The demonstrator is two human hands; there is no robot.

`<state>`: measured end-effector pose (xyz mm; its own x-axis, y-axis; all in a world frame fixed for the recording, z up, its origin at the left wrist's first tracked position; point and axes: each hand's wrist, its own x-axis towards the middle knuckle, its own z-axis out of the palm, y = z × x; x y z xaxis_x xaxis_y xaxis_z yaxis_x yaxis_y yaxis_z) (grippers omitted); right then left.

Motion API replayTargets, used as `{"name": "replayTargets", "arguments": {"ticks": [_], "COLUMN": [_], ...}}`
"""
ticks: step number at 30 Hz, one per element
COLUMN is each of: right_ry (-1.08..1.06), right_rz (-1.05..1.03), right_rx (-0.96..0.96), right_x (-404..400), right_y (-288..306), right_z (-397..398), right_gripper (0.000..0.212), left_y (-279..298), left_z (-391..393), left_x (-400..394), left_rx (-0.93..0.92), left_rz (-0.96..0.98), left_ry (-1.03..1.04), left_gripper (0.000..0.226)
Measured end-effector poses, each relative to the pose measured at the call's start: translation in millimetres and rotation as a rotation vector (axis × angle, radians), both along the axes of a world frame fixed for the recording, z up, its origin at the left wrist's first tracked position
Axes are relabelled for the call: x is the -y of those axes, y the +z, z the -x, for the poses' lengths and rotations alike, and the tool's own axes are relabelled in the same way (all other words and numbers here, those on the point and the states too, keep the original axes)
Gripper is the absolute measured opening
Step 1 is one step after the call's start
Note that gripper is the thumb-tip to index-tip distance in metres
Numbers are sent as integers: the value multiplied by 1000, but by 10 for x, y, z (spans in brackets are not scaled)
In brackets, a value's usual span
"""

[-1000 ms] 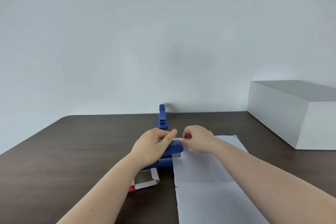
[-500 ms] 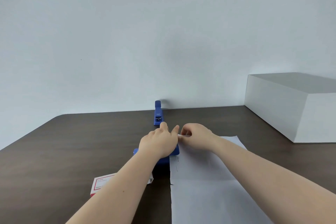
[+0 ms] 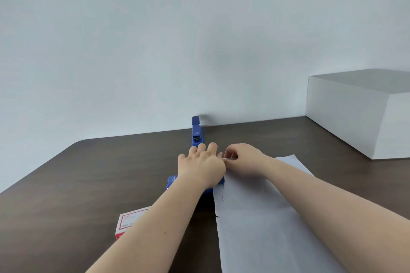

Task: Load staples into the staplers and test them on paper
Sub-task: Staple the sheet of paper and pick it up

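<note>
Our blue stapler [image 3: 172, 182] lies under our left hand [image 3: 202, 166], only its rear end and a sliver of nose showing, mouth over the left edge of the paper [image 3: 266, 217]. Fingers straight, palm bearing down: a test press, we'd judge. Just right, our right hand [image 3: 241, 158] pinches the sheet's far corner, steadying it. The second stapler [image 3: 196, 133] waits past our left fingertips, the staple box [image 3: 131, 224] beside that forearm.

A dark wooden table [image 3: 88, 184] meets a plain pale wall [image 3: 155, 40], with a white box [image 3: 355, 113] at right.

stapler [image 3: 172, 182]: glossy plastic | paper [image 3: 261, 217]: matt | table [image 3: 88, 184]: wood-grain
</note>
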<state>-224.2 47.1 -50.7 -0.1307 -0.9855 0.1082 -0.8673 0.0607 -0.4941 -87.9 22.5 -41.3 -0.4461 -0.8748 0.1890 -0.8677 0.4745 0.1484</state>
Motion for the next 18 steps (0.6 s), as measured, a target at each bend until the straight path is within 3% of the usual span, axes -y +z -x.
{"name": "replayTargets", "arguments": {"ticks": [6, 7, 10, 12, 18], "right_ry": [31, 22, -26, -44, -45], "right_rz": [-27, -31, -19, 38, 256], "right_rx": [-39, -55, -108, -96, 2], "right_x": [-19, -46, -170, -284, -677], "right_y": [31, 45, 147, 263, 626], "right_z": [20, 19, 62, 122, 160], "right_gripper": [34, 33, 29, 30, 38], "left_y": [121, 176, 373, 482, 567], "left_z": [-57, -72, -155, -248, -359], "left_x": [1, 2, -30, -82, -480], "left_rx": [0, -110, -668, -833, -802], "left_rz": [-194, -243, -396, -397, -443], "left_ry": [-37, -31, 17, 21, -127], "left_gripper": [39, 38, 38, 31, 17]}}
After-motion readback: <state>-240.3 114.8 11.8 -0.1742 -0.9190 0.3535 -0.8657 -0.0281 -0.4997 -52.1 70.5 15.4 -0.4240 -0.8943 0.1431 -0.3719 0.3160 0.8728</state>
